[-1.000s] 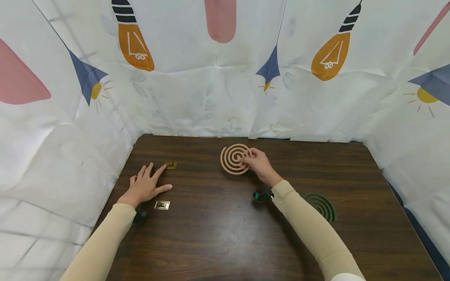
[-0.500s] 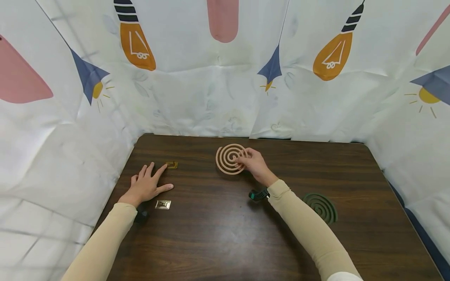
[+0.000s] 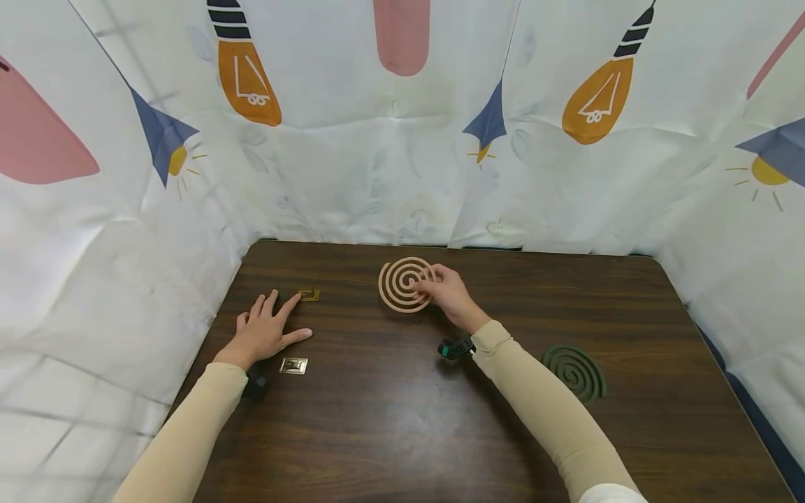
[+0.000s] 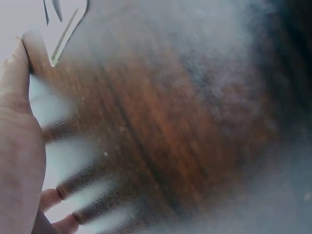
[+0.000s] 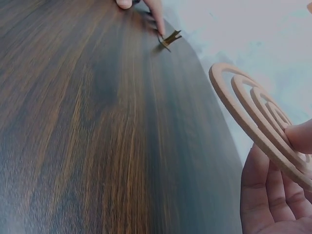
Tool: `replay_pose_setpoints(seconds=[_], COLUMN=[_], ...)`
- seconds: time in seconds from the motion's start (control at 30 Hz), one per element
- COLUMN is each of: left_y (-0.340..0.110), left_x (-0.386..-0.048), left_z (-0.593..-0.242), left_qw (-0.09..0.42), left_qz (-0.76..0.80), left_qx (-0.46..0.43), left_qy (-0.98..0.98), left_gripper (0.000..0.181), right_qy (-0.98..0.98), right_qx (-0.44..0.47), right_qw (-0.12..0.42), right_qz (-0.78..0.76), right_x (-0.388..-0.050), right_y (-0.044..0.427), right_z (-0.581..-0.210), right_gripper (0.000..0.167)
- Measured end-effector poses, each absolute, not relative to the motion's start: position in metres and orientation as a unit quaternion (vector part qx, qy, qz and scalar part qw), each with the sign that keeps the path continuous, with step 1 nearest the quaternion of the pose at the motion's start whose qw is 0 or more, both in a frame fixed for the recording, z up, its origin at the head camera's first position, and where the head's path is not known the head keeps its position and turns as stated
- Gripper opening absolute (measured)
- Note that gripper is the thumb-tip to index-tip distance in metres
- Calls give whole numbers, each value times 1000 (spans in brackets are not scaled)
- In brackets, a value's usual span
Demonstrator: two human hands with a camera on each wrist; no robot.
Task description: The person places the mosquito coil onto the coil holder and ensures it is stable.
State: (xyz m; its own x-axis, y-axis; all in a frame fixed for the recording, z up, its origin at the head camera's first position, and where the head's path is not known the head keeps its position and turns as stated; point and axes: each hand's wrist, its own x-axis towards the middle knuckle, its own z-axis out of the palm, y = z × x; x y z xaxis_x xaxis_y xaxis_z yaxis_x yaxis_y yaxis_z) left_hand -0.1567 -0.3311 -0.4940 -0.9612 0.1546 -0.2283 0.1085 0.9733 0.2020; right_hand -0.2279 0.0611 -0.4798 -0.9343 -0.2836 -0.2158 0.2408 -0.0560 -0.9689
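In the head view my right hand (image 3: 451, 297) pinches a tan mosquito coil (image 3: 391, 288) by its inner rings, holding it tilted above the table. Up close in the right wrist view, the thumb presses on the face of the coil (image 5: 243, 117), with the other fingers behind. My left hand (image 3: 260, 335) lies spread on the table. Its index fingertip touches the edge of a small brass-coloured coil stand (image 3: 311, 295), whose raised prongs show in the right wrist view. A second, shinier metal stand (image 3: 293, 366) lies flat below the left thumb.
A dark green mosquito coil (image 3: 575, 375) lies on the brown wooden table (image 3: 377, 426), right of my right forearm. White sheeting (image 3: 377, 181) printed with lamps hangs along the back and sides of the table.
My right hand has carried the tan coil a little to the left, towards the brass-coloured stand. The left hand keeps its place, fingertip still at the stand.
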Motion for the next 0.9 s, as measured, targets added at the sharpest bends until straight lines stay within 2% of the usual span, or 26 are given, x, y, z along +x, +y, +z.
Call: replay_pose_setpoints(seconds=[0.23, 0.63, 0.9], left_y=[-330, -334, -331], left_x=[-157, -158, -157], left_z=[-493, -498, -496], left_qw=[126, 115, 125], left_qz=[95, 106, 95], left_qx=[66, 61, 62], left_qy=[985, 986, 986], left_gripper=[95, 98, 96], right_qy=[666, 655, 655], right_qx=[-20, -20, -21], right_qw=[186, 191, 190], right_qz=[-722, -731, -731], right_x=[-229, -229, -227], right_y=[56, 44, 38], right_z=[-479, -478, -479], right_gripper=[36, 31, 37])
